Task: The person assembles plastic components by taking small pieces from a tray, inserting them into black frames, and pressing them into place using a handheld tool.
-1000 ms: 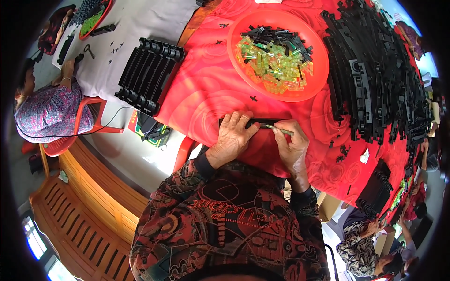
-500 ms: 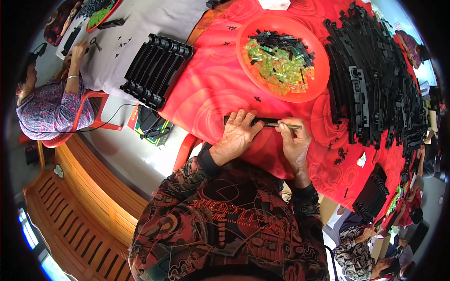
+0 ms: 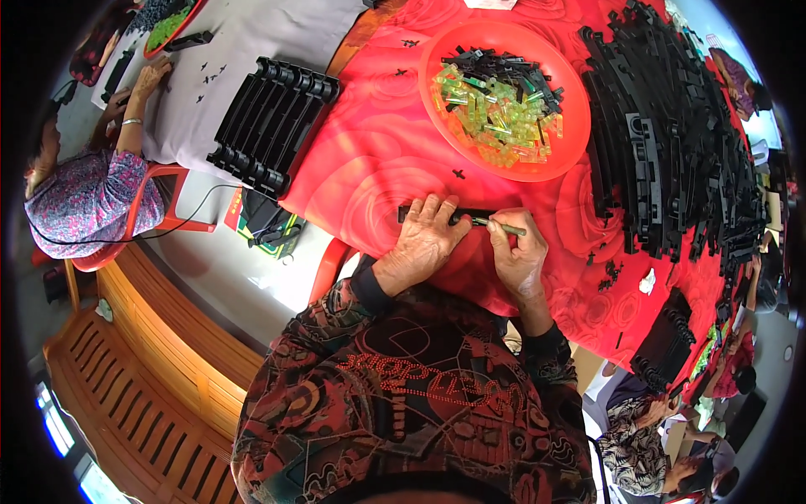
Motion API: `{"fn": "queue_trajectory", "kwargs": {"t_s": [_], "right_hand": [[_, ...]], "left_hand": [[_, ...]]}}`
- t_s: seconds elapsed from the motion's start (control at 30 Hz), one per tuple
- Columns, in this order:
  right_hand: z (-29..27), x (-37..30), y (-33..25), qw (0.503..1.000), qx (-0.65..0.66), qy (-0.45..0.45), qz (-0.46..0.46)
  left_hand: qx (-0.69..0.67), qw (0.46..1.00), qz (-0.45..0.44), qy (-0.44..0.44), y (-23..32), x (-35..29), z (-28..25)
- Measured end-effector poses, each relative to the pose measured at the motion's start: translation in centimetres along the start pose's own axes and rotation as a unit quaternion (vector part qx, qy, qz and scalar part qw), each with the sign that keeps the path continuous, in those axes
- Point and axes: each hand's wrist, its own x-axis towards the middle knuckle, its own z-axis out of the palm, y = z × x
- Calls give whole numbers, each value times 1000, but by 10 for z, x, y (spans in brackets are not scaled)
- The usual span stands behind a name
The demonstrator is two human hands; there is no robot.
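On red rose-patterned tablecloth [image 3: 353, 176], one long narrow black plastic piece [image 3: 482, 212], partly under left hand [image 3: 422, 239]; left hand palm-down, fingers across piece, whether gripping cannot tell; right hand [image 3: 520, 252] closed, pinching one slim olive-green stick-like tool [image 3: 510, 228]; beyond, one round orange-red plastic basin [image 3: 576, 126] holding two kinds of small parts, translucent yellow-green and black, too many to count; one heap of long black plastic strips [image 3: 672, 143] at right

Left hand [image 3: 421, 239] held black strip [image 3: 404, 213] on red cloth [image 3: 369, 172] under its fingers [image 3: 431, 207]. Right hand [image 3: 519, 254] pinched rod [image 3: 510, 228], inner end near left fingers. Bowl [image 3: 573, 139] of pieces [image 3: 495, 122] stood beyond fingers, black heap [image 3: 680, 143] right of them, rack [image 3: 273, 128] left.
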Motion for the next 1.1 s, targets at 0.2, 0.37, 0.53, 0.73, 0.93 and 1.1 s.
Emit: {"fn": "queue_trajectory", "kwargs": {"t_s": [0.2, 0.37, 0.53, 0.73, 0.93, 1.1], "right_hand": [[1, -1, 7, 1000, 18, 1, -11], [-8, -8, 22, 972, 208, 70, 87], [-22, -18, 15, 966, 211, 115, 99], [-10, -21, 3, 968, 212, 92, 100], [2, -19, 12, 978, 155, 83, 109], [4, -18, 14, 986, 119, 69, 94]], "left_hand": [[16, 1000, 10, 18, 0, 0, 0], [-20, 1000, 0, -16, -2, -2, -3], [-19, 999, 9, -30, -1, -6, -10], [-82, 997, -11, 2, -1, -1, -29], [-89, 996, -15, 3, -13, -5, -43], [-74, 997, 20, -12, -10, -5, -39]]}}
